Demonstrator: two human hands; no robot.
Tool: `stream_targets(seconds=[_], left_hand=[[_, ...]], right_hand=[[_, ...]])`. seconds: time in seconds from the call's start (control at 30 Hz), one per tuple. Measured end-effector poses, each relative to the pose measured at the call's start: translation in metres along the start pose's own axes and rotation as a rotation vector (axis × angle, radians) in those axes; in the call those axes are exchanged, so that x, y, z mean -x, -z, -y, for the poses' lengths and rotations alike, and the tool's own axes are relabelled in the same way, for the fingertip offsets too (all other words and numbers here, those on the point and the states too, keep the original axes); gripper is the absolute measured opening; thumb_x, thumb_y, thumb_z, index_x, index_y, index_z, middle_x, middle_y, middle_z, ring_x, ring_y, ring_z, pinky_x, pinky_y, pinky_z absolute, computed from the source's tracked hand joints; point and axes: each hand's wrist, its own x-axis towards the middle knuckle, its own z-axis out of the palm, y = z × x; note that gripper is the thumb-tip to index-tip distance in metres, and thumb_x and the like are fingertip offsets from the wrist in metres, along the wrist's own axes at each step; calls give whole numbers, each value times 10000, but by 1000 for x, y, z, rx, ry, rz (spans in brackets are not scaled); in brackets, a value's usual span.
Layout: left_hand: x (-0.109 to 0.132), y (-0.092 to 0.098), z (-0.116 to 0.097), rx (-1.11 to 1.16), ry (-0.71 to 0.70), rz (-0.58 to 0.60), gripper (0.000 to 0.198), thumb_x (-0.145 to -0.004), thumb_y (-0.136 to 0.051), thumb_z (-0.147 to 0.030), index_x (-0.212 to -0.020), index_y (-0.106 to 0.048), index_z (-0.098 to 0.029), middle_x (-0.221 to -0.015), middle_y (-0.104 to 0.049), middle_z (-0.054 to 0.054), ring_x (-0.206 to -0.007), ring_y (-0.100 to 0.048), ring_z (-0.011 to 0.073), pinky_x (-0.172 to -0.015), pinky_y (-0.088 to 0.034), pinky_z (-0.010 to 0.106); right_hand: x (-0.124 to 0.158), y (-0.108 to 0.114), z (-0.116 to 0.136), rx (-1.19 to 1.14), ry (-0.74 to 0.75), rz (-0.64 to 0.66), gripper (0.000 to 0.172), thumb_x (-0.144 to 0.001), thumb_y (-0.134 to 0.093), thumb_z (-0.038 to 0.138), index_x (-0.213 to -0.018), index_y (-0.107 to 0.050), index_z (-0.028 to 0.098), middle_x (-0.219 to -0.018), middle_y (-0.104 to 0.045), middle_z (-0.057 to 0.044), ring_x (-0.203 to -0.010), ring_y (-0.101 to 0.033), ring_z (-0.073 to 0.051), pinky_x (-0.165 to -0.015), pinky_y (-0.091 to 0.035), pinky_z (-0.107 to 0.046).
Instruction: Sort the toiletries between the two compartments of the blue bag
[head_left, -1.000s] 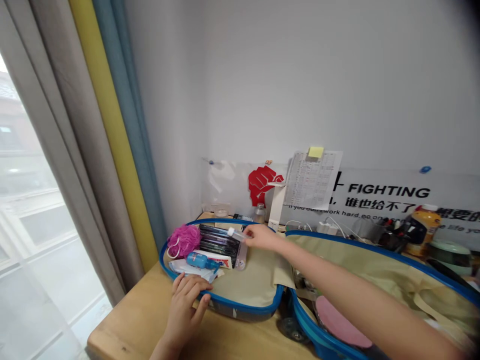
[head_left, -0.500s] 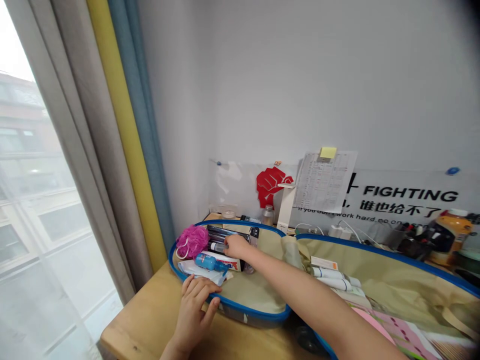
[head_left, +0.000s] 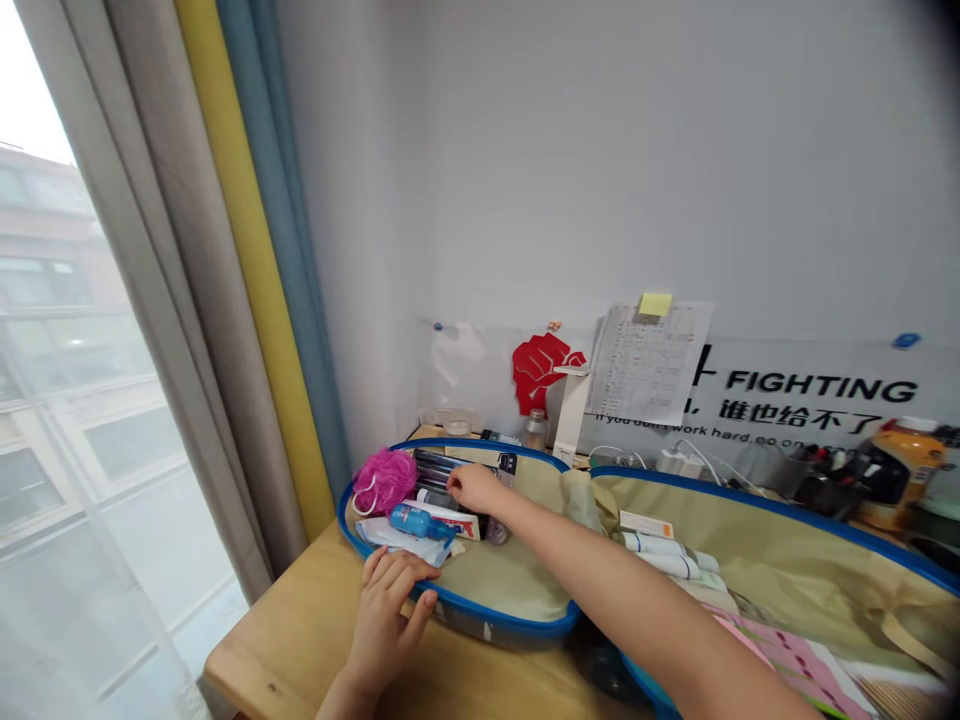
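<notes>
An open suitcase with a blue rim [head_left: 517,629] lies on the wooden desk. My right hand [head_left: 477,488] reaches into its left half, fingers curled down among the toiletries; what they pinch, if anything, is hidden. Close to those fingertips are a white-capped tube [head_left: 429,496] and dark slim packages [head_left: 435,466]. A toothpaste box [head_left: 466,524] and a small blue bottle [head_left: 414,520] lie nearer to me. The pink bath puff [head_left: 384,482] sits at the far left. My left hand [head_left: 396,600] rests on the front rim, fingers spread, beside a pale plastic packet [head_left: 420,547].
The suitcase's right half holds white tubes [head_left: 664,555] and a pink patterned packet [head_left: 795,650]. Behind stand a clear bottle [head_left: 535,430], a white charger [head_left: 679,462] with cables and an orange-labelled bottle [head_left: 900,480]. Curtains [head_left: 247,250] hang left of the desk [head_left: 292,640].
My right hand has shifted very slightly within the left half, fingers still low among the toiletries. My left hand stays on the rim. The view has moved a little.
</notes>
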Motion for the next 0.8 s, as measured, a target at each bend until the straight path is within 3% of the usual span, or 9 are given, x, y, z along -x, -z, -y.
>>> stream_targets(seconds=[0.17, 0.3, 0.4, 0.6, 0.8], left_hand=[[0, 1, 1, 9, -22, -40, 257, -974, -465, -362, -863, -666, -247, -821, -718, 22, -834, -646, 194, -939, -390, 387], [0, 2, 2, 32, -46, -74, 227, -963, -537, -339, -807, -670, -242, -756, -708, -8, -742, -635, 161, -833, -399, 339], [-1, 3, 0, 39, -58, -103, 244, -963, -557, -331, -766, -667, -238, -727, -709, -14, -695, -625, 147, -740, -391, 316], [0, 11, -5, 23, -138, -153, 267, -965, -571, -357, -744, -661, -236, -687, -705, -32, -632, -608, 125, -697, -384, 292], [6, 19, -11, 35, -196, -184, 213, -965, -576, -343, -803, -664, -237, -690, -698, -40, -629, -599, 120, -713, -373, 290]], right_hand=[[30, 48, -34, -37, -12, -116, 314, -950, -570, 407, -1146, -627, 168, -1150, -651, -65, -1006, -635, -174, -895, -541, -402], [75, 87, -90, -21, -101, -194, 316, -959, -550, 423, -1127, -632, 167, -1114, -660, -58, -978, -638, -167, -889, -538, -394], [111, 102, -136, 15, -220, -203, 307, -960, -545, 433, -1070, -643, 163, -1060, -668, -49, -945, -637, -159, -874, -536, -383], [163, 94, -202, 70, -397, -73, 306, -963, -539, 437, -1036, -643, 158, -962, -668, -28, -837, -634, -134, -793, -546, -338], [184, 73, -224, 101, -366, 114, 274, -938, -586, 418, -995, -660, 161, -995, -679, -32, -914, -641, -153, -875, -533, -377]])
